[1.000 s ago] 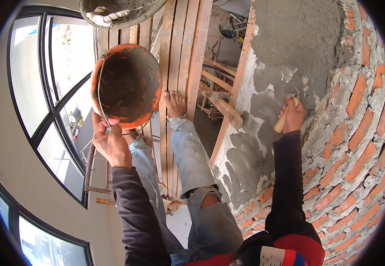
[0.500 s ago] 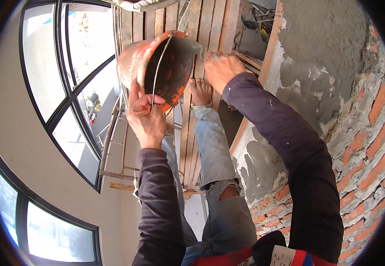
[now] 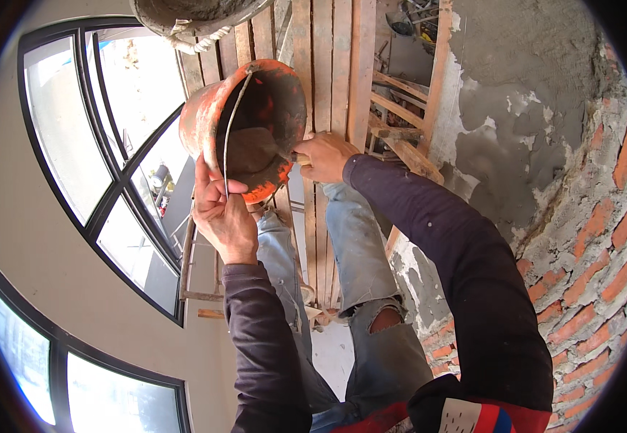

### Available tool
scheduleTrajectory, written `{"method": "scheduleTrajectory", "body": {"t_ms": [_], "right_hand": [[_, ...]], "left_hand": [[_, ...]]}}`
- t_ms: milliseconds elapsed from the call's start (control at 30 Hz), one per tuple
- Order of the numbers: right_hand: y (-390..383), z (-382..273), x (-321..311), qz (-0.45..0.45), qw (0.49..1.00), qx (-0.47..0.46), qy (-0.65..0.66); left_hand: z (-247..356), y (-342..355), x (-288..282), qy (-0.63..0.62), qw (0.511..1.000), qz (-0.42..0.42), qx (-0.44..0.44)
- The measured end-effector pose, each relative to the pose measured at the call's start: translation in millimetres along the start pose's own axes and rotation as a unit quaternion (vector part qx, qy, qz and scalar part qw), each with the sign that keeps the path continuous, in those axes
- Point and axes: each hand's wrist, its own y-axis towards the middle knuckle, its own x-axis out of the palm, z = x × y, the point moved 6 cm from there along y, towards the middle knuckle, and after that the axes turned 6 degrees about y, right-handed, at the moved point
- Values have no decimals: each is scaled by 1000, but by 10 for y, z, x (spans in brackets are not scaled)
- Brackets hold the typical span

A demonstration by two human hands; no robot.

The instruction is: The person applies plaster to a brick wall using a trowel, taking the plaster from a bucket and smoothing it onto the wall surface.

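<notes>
The left grip (image 3: 223,220) was clamped on the bucket (image 3: 201,119), its fingers closed about the thin wire handle (image 3: 231,123) at the near rim while one finger lay up along the outer wall. The right grip (image 3: 328,157), just beside the bucket's right rim, was closed round the short wooden handle of a trowel (image 3: 250,149), whose flat grey metal blade reached inside the bucket.

The bucket was round and orange, tilted in the air with its mouth turned toward the right grip. Its outside was scuffed and chalky with dried grey; its inside was dark and coated, with orange showing through in streaks. The wire curved across the mouth.

Below the bucket were faded blue jeans (image 3: 353,245), frayed and torn open at one knee, and lower still a pale patch (image 3: 455,417) with small dark marks on red cloth. Beneath and beyond the bucket ran long, rough-sawn planks (image 3: 320,65). Past its far side was a wide, rounded basin (image 3: 201,16) crusted with grey, a twisted whitish rope (image 3: 201,45) at its edge.

To the bucket's right, past some loose timber (image 3: 407,148), spread grey mortar (image 3: 519,65), smooth in places and ragged at its edges, then rough red brickwork (image 3: 595,289) with lumpy joints. To its left was a black-framed window (image 3: 61,123) in a smooth, pale wall (image 3: 46,238).
</notes>
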Motion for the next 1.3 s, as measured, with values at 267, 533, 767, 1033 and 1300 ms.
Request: {"method": "scheduleTrajectory", "body": {"t_ms": [267, 533, 767, 1033, 1300], "right_hand": [[-325, 147, -360, 173, 985, 23, 9], [-976, 232, -1117, 222, 968, 84, 84], [-1169, 828, -1917, 208, 921, 84, 318], [-1744, 2438, -2659, 521, 723, 300, 342], [-2219, 754, -1734, 335, 877, 237, 252]], "left_hand": [[37, 23, -24, -70, 996, 25, -46], [-66, 153, -51, -157, 986, 41, -47], [-56, 183, -62, -140, 982, 73, -107], [9, 264, -41, -124, 988, 29, -84], [141, 129, -66, -85, 995, 27, -48]]}}
